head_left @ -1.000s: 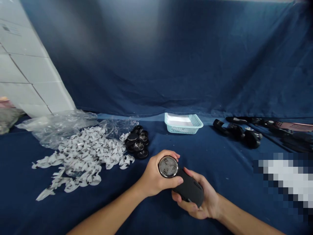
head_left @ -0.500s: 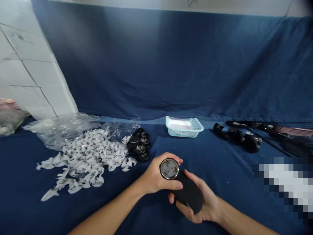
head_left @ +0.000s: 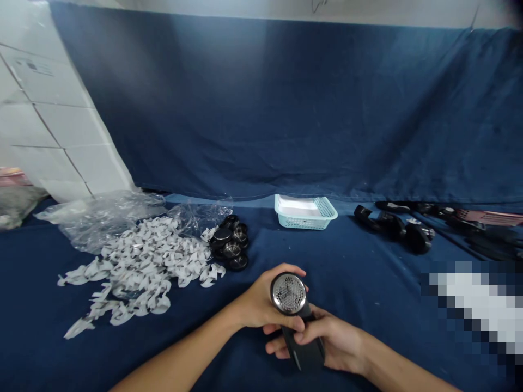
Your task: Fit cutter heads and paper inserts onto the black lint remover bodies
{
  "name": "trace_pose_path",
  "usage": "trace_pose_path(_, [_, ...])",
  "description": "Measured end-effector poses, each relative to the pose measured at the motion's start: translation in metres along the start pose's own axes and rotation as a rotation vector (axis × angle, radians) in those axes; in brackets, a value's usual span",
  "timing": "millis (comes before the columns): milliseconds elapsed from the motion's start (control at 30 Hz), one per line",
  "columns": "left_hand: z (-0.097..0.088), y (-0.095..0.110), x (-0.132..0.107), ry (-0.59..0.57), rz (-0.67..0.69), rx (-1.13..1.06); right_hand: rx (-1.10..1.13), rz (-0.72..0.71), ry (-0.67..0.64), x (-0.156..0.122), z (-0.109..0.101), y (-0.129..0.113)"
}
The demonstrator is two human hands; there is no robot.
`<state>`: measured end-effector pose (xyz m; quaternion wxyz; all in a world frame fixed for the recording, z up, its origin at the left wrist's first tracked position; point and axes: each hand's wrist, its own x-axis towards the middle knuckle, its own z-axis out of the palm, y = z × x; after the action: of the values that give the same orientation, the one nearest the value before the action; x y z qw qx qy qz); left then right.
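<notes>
- Lower center of the frame, my left hand [head_left: 257, 302] wraps closed around a black lint shaver [head_left: 302, 345], just below its upward-facing steel mesh head [head_left: 288, 293].
- Just right of it, my right hand [head_left: 333, 340] curls closed around the shaver's body.
- Left of my hands, white scraps [head_left: 139, 267] lie beside stacked black discs [head_left: 231, 242].
- Upper center, a pale blue basket [head_left: 304, 220] sits well beyond my hands.

A navy cloth backdrop [head_left: 261, 109] hangs in soft folds down to the worktop [head_left: 368, 321], which is draped in the same blue. White wall tiles [head_left: 53, 125] angle in at the left, and a pale wall [head_left: 204, 6] shows above the cloth.
</notes>
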<state>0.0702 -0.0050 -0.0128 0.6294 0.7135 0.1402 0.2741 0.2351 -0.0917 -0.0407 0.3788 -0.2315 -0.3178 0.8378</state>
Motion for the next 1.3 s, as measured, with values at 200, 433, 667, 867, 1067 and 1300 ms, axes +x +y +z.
trace_pose_path(200, [-0.001, -0.003, 0.000, -0.020, -0.069, -0.040, -0.065, -0.021, 0.054, 0.000, 0.003, 0.002])
trace_pose_path(433, [0.011, 0.001, -0.003, 0.174, 0.046, 0.119, -0.089, -0.007, 0.091, 0.000, 0.002, 0.005])
trace_pose_path(667, [0.020, -0.004, -0.005, 0.414, 0.195, 0.465, -0.040, -0.013, 0.143, 0.002, 0.005, 0.004])
trace_pose_path(867, [0.022, -0.003, -0.005, 0.498, 0.307, 0.679, -0.050, -0.001, 0.168, 0.002, 0.006, 0.003])
trace_pose_path(1067, [0.020, -0.005, -0.004, 0.563, 0.380, 0.829, -0.002, 0.003, 0.155, 0.004, 0.002, 0.005])
trace_pose_path(1300, [0.016, -0.007, -0.002, 0.526, 0.341, 0.826, 0.057, 0.045, 0.152, 0.005, -0.003, 0.006])
